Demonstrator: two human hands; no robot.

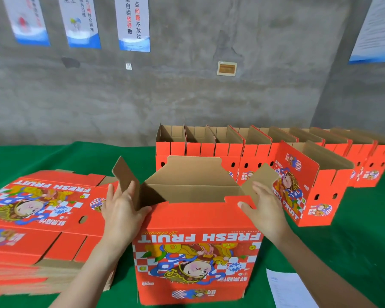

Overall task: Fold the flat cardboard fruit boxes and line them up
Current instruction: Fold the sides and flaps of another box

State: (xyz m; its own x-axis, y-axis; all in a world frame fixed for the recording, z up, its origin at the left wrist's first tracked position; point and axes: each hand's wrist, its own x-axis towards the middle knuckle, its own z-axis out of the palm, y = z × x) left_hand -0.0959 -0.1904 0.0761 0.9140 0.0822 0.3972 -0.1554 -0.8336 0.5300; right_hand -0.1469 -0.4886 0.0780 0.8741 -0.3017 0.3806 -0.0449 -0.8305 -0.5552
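Box [196, 241] sits at 6 on the bench [353, 245], top open. L hand [122, 210] and R hand [263, 207] are both laid flat-ish, fingers straight, on the end flaps [125, 172] (pressing, not gripping), prob to fold them in. Flats [36, 218] at 9, done row [242, 152] at 1.

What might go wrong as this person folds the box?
The left hand and right hand push on the side flaps, so the open box could skew or crease. The angled finished box stands near the right flap and may get bumped. The right forearm could sweep the paper sheet aside.
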